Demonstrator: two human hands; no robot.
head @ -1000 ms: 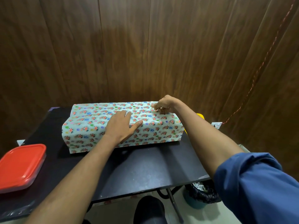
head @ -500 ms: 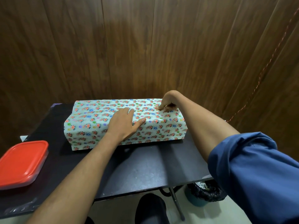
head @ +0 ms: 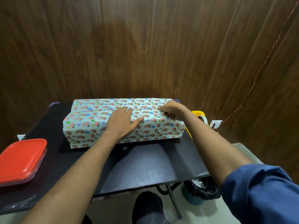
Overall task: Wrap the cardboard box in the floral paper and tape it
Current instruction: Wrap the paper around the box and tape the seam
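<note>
The box wrapped in floral paper (head: 90, 120) lies lengthwise at the back of the black table (head: 145, 167). The paper's overlapping seam runs along the top, and no cardboard shows. My left hand (head: 123, 123) rests flat on the top near the middle, fingers straight, thumb at the front edge. My right hand (head: 169, 109) sits on the top near the right end with curled fingers pinching the paper at the seam. A yellow tape dispenser (head: 199, 114) stands just right of the box, partly hidden behind my right forearm.
A red-lidded container (head: 21, 160) sits at the table's near left. A bin with a black liner (head: 202, 189) stands on the floor under the right corner. My knee (head: 148, 206) is below the front edge. Wood panelling rises close behind.
My right hand has shifted slightly toward the box's right end while staying on the seam. My left hand stays flat in the same spot on the top.
</note>
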